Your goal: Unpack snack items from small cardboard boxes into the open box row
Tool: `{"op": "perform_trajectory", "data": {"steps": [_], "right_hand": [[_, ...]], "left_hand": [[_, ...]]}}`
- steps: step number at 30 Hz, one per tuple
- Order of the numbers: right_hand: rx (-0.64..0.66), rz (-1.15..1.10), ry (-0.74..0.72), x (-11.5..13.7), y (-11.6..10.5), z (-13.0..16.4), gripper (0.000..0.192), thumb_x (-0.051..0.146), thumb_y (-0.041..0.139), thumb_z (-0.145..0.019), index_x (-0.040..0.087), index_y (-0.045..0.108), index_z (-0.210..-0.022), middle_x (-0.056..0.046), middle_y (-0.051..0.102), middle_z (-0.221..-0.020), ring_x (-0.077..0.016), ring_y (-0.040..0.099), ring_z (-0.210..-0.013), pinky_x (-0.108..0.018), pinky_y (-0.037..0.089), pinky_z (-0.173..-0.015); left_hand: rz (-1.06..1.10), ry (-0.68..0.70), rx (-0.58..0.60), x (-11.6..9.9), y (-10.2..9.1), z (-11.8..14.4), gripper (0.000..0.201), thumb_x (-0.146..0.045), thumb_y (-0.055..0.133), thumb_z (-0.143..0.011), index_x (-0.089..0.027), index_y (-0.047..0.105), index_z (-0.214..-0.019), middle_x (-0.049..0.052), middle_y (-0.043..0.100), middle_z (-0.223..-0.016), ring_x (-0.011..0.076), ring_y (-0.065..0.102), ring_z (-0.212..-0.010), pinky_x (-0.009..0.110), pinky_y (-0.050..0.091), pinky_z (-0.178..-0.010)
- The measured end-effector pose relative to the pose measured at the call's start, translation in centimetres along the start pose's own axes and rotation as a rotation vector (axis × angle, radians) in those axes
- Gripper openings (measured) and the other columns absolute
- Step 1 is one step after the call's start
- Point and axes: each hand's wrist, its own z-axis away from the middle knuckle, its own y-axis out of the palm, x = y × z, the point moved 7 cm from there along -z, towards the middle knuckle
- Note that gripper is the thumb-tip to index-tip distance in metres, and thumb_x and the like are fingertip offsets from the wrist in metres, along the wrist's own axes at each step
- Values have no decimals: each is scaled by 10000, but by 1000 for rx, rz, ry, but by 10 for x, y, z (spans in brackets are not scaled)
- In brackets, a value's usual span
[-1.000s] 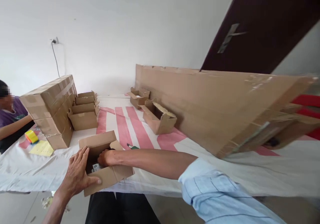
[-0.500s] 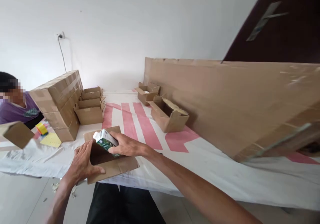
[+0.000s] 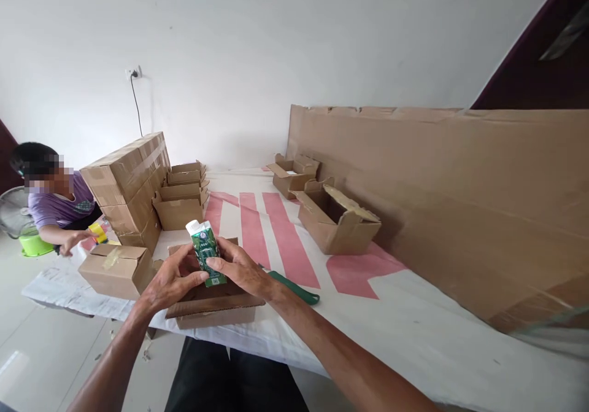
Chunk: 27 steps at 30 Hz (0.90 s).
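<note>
A small green and white carton (image 3: 206,250) stands upright between both my hands, above an open cardboard box (image 3: 214,304) at the table's near edge. My left hand (image 3: 171,282) grips the carton's left side with fingers and thumb. My right hand (image 3: 240,269) holds its right side, thumb across the front. A green-handled tool (image 3: 294,287) lies on the cloth just right of the box.
A taped box (image 3: 116,268) sits left of the open one. Stacked sealed boxes (image 3: 129,185) and open empty ones (image 3: 180,206) stand behind; more open boxes (image 3: 338,223) lie right. A long cardboard sheet (image 3: 460,191) leans at the right. A person in purple (image 3: 59,206) works at far left.
My right hand lifted the green carton out of the open box and stood it upright; my left hand left the box edge and joined it. A taped box appeared at left.
</note>
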Motion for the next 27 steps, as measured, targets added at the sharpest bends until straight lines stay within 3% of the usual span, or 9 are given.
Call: {"op": "perform_trajectory", "data": {"steps": [2, 5, 9, 14, 18, 23, 27], "right_hand": [[-15, 4, -42, 6, 2, -4, 387, 518, 652, -975, 230, 648, -1232, -65, 726, -1225, -265, 664, -1184, -435, 511, -1107], [-56, 26, -94, 11, 0, -12, 403, 497, 617, -986, 242, 648, -1297, -72, 717, -1299, -270, 644, -1257, -431, 490, -1150], [-102, 56, -100, 1, -11, -33, 462, 468, 582, -987, 267, 606, -1401, -81, 697, -1372, -272, 630, -1294, -430, 498, -1151], [-153, 77, -110, -16, -29, -70, 575, 396, 578, -976, 236, 510, -1524, -102, 682, -1407, -260, 636, -1285, -412, 508, -1150], [-166, 161, -70, -29, -35, -93, 579, 340, 519, -1009, 226, 475, -1575, -99, 678, -1442, -244, 634, -1286, -386, 495, -1159], [-156, 238, -75, -42, -38, -106, 558, 307, 463, -1012, 237, 498, -1565, -74, 689, -1439, -239, 594, -1328, -361, 458, -1179], [-175, 124, -115, -55, -42, -113, 561, 306, 528, -928, 224, 593, -1480, -58, 750, -1260, -255, 642, -1171, -368, 525, -1072]], "left_hand": [[108, 7, 9, -4, 2, -9, 693, -592, 773, -941, -223, 629, -1509, 131, 754, -1307, 337, 714, -1188, 459, 595, -1001], [147, -31, 4, -4, -2, -23, 689, -583, 800, -919, -235, 630, -1489, 128, 725, -1326, 295, 716, -1084, 385, 616, -838], [147, -61, 8, 5, -12, -47, 687, -605, 788, -915, -230, 630, -1469, 129, 713, -1283, 256, 709, -1004, 313, 594, -711], [201, -64, 5, 33, -24, -84, 743, -577, 892, -806, -210, 648, -1404, 142, 690, -1357, 254, 703, -1031, 305, 595, -725], [255, -107, 21, 60, -31, -107, 885, -480, 975, -708, -211, 592, -1459, 137, 724, -1264, 241, 710, -978, 323, 586, -749], [275, -136, 14, 77, -37, -116, 883, -426, 996, -676, -191, 611, -1435, 135, 731, -1217, 237, 710, -974, 327, 588, -757], [305, -152, 17, 85, -38, -118, 878, -411, 990, -694, -197, 604, -1453, 107, 753, -1126, 239, 715, -986, 321, 590, -764]]}}
